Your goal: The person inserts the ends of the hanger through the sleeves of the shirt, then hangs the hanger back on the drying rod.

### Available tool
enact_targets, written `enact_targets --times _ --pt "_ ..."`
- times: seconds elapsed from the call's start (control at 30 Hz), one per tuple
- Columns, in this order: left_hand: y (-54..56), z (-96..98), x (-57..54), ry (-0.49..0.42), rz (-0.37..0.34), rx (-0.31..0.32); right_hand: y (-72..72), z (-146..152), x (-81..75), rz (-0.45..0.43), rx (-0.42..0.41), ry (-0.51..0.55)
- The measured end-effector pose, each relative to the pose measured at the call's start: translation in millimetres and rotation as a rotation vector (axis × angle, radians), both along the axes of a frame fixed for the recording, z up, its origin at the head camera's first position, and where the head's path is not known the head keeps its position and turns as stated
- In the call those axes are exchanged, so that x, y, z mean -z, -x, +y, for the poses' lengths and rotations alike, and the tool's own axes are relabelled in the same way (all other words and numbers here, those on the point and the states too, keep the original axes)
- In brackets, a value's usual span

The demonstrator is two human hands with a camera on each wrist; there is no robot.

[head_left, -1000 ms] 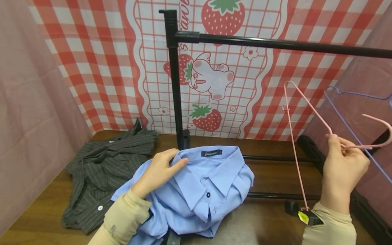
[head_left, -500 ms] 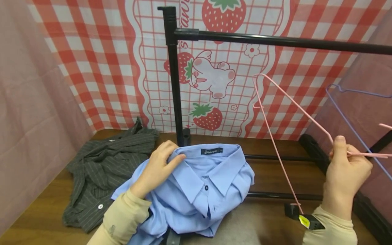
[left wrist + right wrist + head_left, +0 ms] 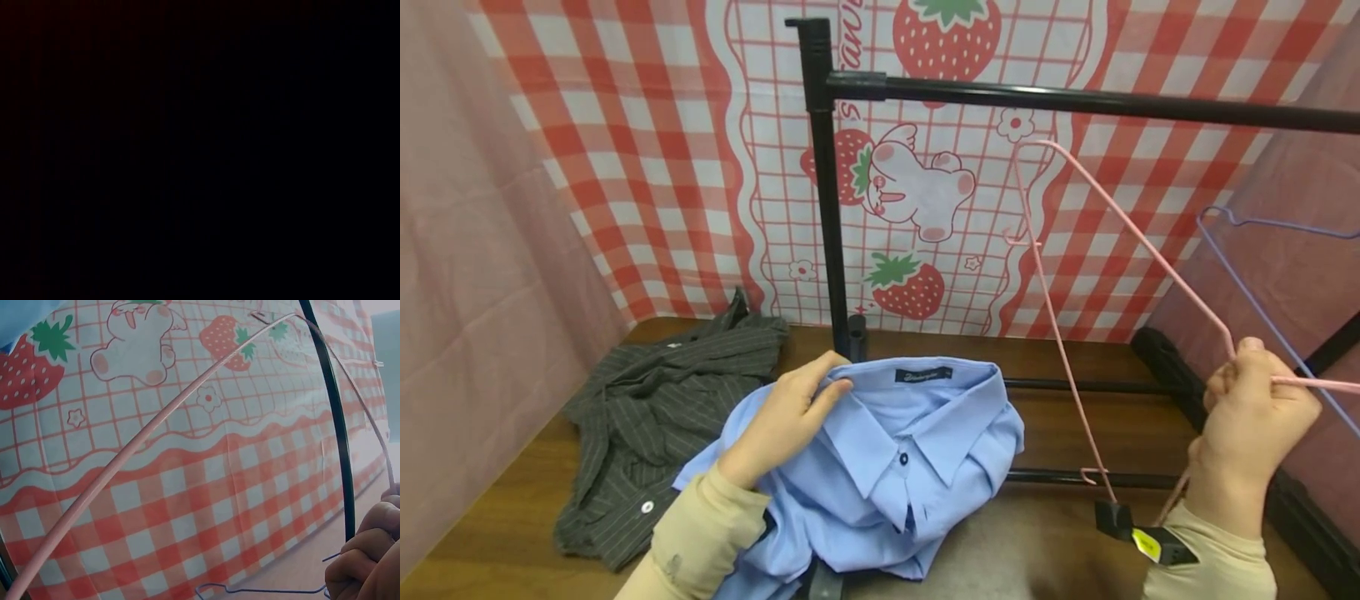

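My left hand (image 3: 782, 421) pinches one side of the collar of a light blue button-up shirt (image 3: 951, 433), bunched on the table with its collar opening upward. Its fingertips are partly hidden behind the collar. At the right, my right hand (image 3: 1258, 417) grips a pink wire clothes hanger (image 3: 1150, 247) near the neck, where the hook begins. The hanger is tilted, one shoulder end pointing up and left, above and to the right of the shirt. In the right wrist view the curled fingers (image 3: 359, 562) show at the lower right. The left wrist view is almost black.
A dark grey pinstriped garment (image 3: 662, 425) lies crumpled on the wooden table (image 3: 490, 517) at left. Behind the shirt stands a black clothes rack (image 3: 1075, 98) with low crossbars. A blue-purple hanger (image 3: 1255, 297) is at far right. A checked strawberry cloth (image 3: 655, 167) forms the backdrop.
The pink hanger has swung left and its far end has risen, while my right hand has shifted slightly right. My left hand stays at the collar, which has moved a little right.
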State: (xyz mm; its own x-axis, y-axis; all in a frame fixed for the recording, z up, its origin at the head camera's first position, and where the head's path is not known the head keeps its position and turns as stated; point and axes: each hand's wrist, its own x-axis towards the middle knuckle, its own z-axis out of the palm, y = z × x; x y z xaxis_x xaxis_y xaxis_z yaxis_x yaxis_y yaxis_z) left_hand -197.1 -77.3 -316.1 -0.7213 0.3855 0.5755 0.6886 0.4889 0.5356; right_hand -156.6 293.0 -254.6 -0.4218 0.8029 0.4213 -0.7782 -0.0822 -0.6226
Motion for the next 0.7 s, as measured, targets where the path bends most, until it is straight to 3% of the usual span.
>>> enact_targets --times 0.27,0.5,0.7 --pt "1.1 4.5 6.2 0.068 -0.029 -0.040 -2.5 -11 -6.7 0.150 -0.149 -0.008" --pt "1.8 5.2 8.3 0.059 -0.010 -0.033 -8.9 -27 -20.5 0.186 -0.345 0.001" --pt "1.0 6.8 7.0 0.038 -0.037 -0.010 -16.7 -41 -26.9 0.196 -0.538 -0.035"
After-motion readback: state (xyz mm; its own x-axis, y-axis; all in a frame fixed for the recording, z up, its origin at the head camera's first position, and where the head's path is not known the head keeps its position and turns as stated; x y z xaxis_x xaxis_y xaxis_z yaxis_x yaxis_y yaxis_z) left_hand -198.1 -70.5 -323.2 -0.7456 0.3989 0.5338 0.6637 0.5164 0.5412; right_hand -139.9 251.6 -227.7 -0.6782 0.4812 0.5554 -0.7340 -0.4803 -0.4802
